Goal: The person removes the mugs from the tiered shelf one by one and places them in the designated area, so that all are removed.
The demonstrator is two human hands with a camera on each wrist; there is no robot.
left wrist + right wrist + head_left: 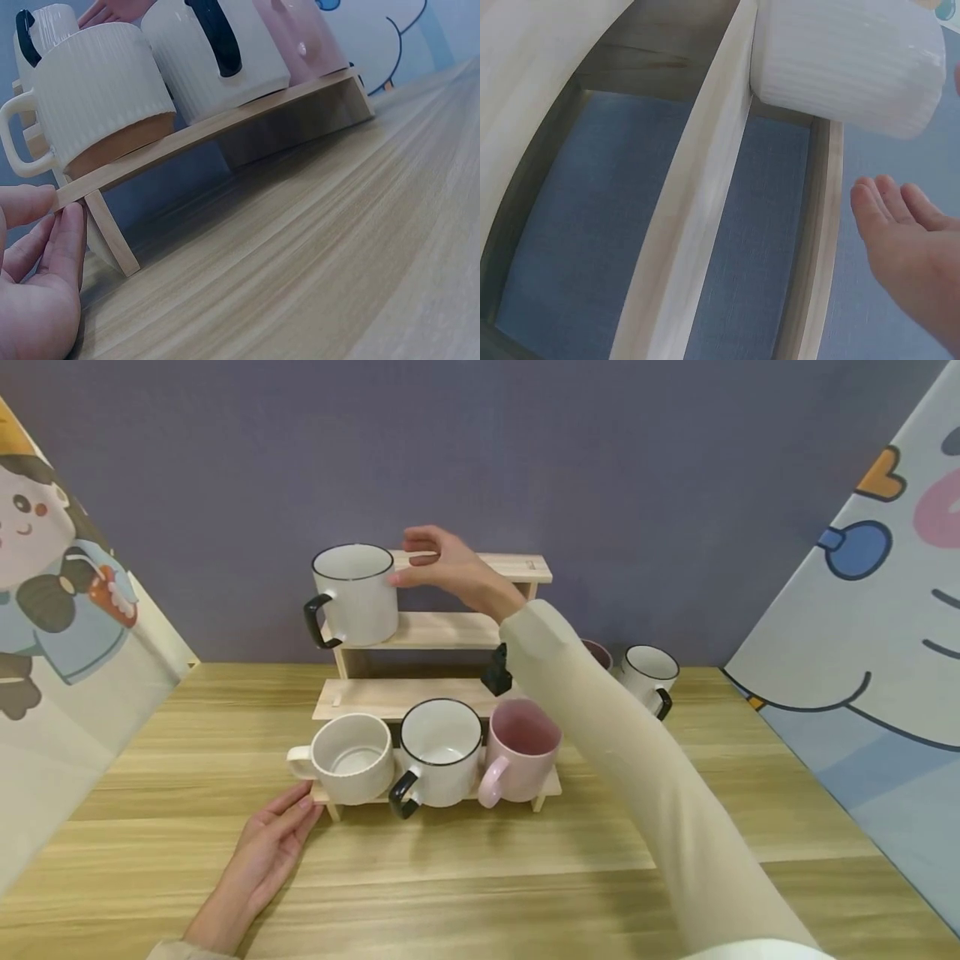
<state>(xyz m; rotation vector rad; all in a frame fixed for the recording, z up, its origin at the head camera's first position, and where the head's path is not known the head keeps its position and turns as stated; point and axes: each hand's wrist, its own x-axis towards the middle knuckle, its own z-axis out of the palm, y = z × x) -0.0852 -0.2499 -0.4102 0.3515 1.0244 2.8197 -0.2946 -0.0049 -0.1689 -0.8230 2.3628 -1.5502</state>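
Note:
My left hand [272,847] pinches the front left corner of the wooden tiered rack [427,697], thumb above the lowest board and fingers beneath it, as the left wrist view shows. A white mug with a black rim and black handle [363,610] stands at the left end of an upper tier. Beside it is my right hand [453,568], fingers apart, the thumb at the mug's right side; whether it touches is unclear. Along the lowest tier stand a cream mug [352,764], a white black-handled mug [442,752] and a pink mug [522,752].
Right of the rack on the wooden table [525,893] stands another white black-rimmed mug [648,672]. A dark-pink mug [597,653] beside it is mostly hidden behind my right sleeve [637,760]. A grey-blue wall [637,485] rises behind, with cartoon panels at both sides.

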